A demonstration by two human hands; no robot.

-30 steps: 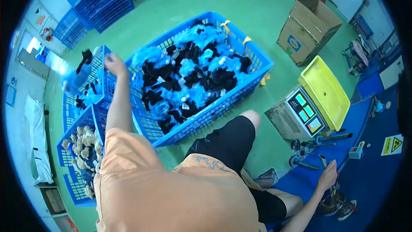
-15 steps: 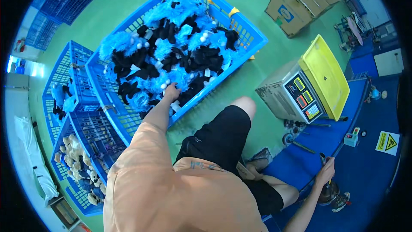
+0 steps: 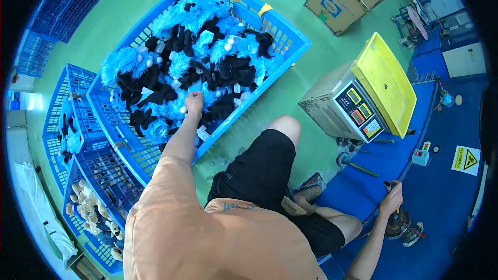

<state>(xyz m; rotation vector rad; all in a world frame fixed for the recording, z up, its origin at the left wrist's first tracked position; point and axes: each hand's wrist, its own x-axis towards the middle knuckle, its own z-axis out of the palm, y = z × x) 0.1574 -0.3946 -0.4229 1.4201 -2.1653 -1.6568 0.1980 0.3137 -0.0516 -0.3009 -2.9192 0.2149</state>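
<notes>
My left hand is closed over a heap of blue and black plush toys, fingers curled against blue fur. What it grips, if anything, is hidden. A large blue plastic crate holds these fluffy toys, with white ball-like parts and black limbs. On the right, my right hand is wrapped round an upright dark handle, its end showing above the fist. Below that hand stands a dark metal device at the blue bench.
A scale with a yellow tray stands right of the crate. Smaller blue crates with plush toys are at left. A cardboard box sits on the green floor at the back. A switch box is on the blue bench.
My left hand has shifted slightly farther over the toys, and its fingers have curled into a fist. The whole view has moved a little. My right hand keeps its hold on the handle.
</notes>
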